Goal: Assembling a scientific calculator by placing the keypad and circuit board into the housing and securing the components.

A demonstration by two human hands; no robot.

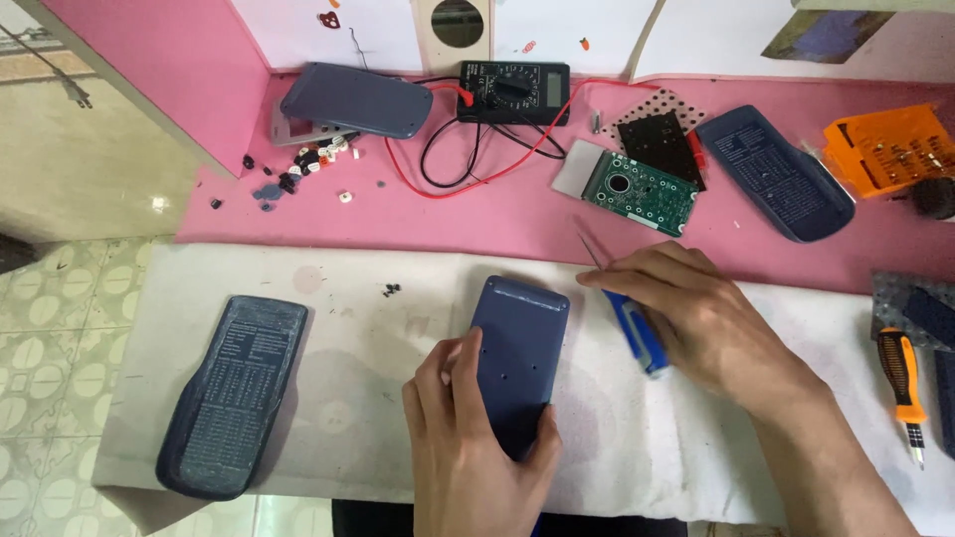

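Your left hand (477, 438) grips the blue calculator body (519, 358) by its long edges, face down near the white mat's (378, 398) front edge. Your right hand (696, 318) pinches a blue-handled screwdriver (637, 333). The shell looks light, stiff and slick; hold the sides. Its long axis runs front to back, tilted slightly right.

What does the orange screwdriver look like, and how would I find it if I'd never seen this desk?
Start at the white cloth covering the front of the pink desk, then go to its far right edge, past the right hand. There lies the screwdriver, tip pointing toward the person. Its orange and black handle sets it apart from the blue-handled tool held in that hand.
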